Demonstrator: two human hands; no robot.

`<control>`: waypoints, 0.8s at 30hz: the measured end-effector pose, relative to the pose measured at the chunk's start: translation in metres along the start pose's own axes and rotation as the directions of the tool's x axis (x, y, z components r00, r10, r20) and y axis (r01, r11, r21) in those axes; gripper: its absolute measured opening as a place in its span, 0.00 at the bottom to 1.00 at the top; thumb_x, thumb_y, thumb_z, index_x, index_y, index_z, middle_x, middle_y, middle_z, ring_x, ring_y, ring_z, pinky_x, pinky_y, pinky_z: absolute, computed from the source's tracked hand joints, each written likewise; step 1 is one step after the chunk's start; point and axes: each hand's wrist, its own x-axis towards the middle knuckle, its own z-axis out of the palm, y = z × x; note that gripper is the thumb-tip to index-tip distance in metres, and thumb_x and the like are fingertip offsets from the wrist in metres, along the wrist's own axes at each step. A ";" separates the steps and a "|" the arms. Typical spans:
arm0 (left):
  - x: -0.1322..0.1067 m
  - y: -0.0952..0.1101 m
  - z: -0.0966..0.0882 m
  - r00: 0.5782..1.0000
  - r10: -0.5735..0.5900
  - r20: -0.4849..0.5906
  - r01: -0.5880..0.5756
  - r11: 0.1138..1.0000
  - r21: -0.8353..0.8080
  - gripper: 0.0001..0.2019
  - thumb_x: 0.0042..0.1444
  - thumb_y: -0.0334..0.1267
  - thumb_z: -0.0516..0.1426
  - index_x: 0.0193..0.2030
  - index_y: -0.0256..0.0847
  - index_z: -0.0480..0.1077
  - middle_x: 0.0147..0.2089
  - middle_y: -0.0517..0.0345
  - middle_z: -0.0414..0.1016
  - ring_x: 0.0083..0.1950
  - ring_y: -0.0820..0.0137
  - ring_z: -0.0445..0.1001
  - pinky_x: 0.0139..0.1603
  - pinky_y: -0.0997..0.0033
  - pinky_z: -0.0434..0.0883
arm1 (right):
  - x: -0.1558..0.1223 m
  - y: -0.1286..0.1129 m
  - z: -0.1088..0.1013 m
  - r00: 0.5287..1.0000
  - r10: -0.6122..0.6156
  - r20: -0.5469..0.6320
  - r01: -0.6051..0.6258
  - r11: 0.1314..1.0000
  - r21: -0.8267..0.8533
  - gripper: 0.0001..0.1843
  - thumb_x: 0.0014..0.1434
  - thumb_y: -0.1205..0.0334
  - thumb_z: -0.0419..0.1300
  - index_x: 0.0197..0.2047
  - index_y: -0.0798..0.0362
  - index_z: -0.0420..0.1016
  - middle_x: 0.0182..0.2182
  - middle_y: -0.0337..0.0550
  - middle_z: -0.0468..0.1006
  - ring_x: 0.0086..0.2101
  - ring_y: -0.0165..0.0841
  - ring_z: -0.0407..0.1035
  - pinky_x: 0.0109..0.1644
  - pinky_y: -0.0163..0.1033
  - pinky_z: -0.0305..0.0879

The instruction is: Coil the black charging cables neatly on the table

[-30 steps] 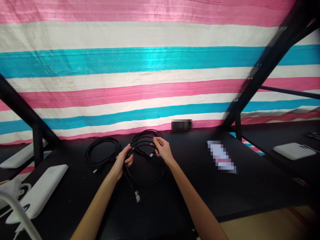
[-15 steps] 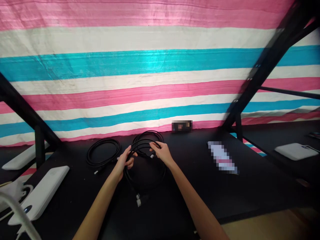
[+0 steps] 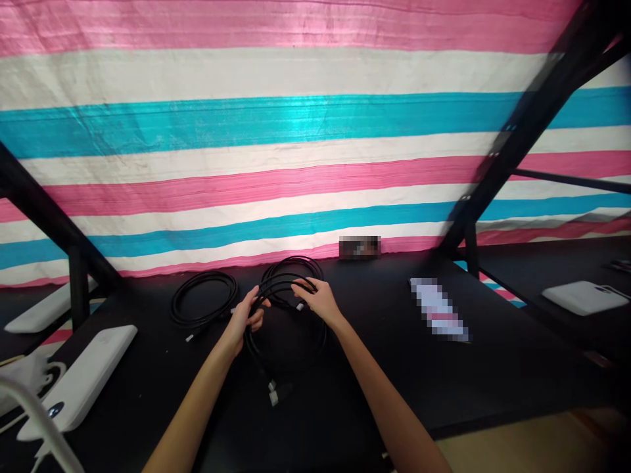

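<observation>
A black cable (image 3: pixel 252 347) hangs in loose loops between my hands, its metal-ended plugs dangling at the lower left of the loops. My left hand (image 3: pixel 245 317) is closed around the left side of the loops. On the upper right, my right hand (image 3: pixel 315 297) pinches the same cable between thumb and fingers. Just behind lies a second coiled black cable (image 3: pixel 296 261), partly hidden by the loops and my right hand. To the left of my left hand rests a third coiled black cable (image 3: pixel 185 320), its plug pointing forward on the black table (image 3: pixel 365 381).
At left lie a white power bank (image 3: pixel 91 378) and a white lead (image 3: pixel 34 407). A blurred-out flat item (image 3: pixel 438 310) is on the right, and a small dark box (image 3: pixel 359 247) stands by the striped sheet (image 3: pixel 296 118). Black frame bars (image 3: pixel 513 144) slope up on both sides.
My right hand has slid very slightly left along the cable. My left hand and the other coils stay where they were.
</observation>
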 end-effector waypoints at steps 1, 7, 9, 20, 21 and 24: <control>0.000 0.000 0.000 1.000 0.003 0.000 -0.003 1.000 0.003 0.23 0.51 0.57 0.52 0.26 0.35 0.67 0.10 0.73 0.40 0.13 0.81 0.41 0.16 0.79 0.43 | 0.000 0.001 0.000 1.000 -0.007 -0.001 0.007 1.000 0.004 0.16 0.47 0.53 0.64 0.34 0.57 0.77 0.34 0.47 0.80 0.35 0.39 0.75 0.35 0.39 0.72; 0.000 0.000 0.000 1.000 0.008 -0.006 -0.008 1.000 0.015 0.23 0.51 0.58 0.52 0.26 0.35 0.68 0.10 0.73 0.39 0.13 0.81 0.41 0.16 0.79 0.44 | 0.000 -0.001 0.001 1.000 -0.004 0.002 0.004 1.000 0.031 0.15 0.44 0.55 0.66 0.32 0.57 0.75 0.36 0.49 0.80 0.41 0.42 0.73 0.46 0.45 0.70; 0.000 -0.001 0.000 1.000 0.018 -0.011 -0.017 0.999 0.028 0.23 0.51 0.58 0.52 0.26 0.35 0.68 0.10 0.73 0.39 0.13 0.81 0.41 0.16 0.79 0.44 | 0.000 -0.001 0.001 1.000 -0.010 0.005 0.010 0.999 0.033 0.16 0.44 0.54 0.66 0.33 0.57 0.75 0.37 0.49 0.80 0.42 0.43 0.73 0.47 0.45 0.69; 0.000 -0.001 0.000 1.000 0.006 -0.024 -0.005 0.999 0.035 0.23 0.52 0.57 0.51 0.26 0.35 0.67 0.10 0.73 0.40 0.13 0.81 0.41 0.16 0.79 0.44 | 0.000 0.001 0.001 1.000 -0.029 0.001 0.029 0.999 0.025 0.14 0.44 0.55 0.66 0.32 0.57 0.75 0.36 0.49 0.80 0.41 0.42 0.74 0.47 0.45 0.70; 0.000 -0.001 0.000 1.000 0.006 -0.029 -0.005 0.999 0.034 0.23 0.52 0.57 0.51 0.27 0.35 0.67 0.10 0.73 0.39 0.13 0.81 0.41 0.16 0.79 0.44 | 0.000 0.001 0.001 1.000 -0.028 -0.003 0.028 0.999 0.027 0.15 0.44 0.55 0.66 0.32 0.57 0.75 0.36 0.49 0.80 0.41 0.42 0.74 0.47 0.45 0.70; 0.000 -0.001 0.000 0.999 0.011 -0.034 -0.009 0.999 0.042 0.23 0.52 0.57 0.52 0.27 0.35 0.67 0.11 0.73 0.40 0.13 0.81 0.41 0.16 0.79 0.44 | 0.001 0.003 0.001 1.000 -0.028 -0.002 0.028 0.999 0.034 0.15 0.44 0.55 0.66 0.32 0.57 0.76 0.36 0.49 0.80 0.41 0.42 0.74 0.47 0.46 0.70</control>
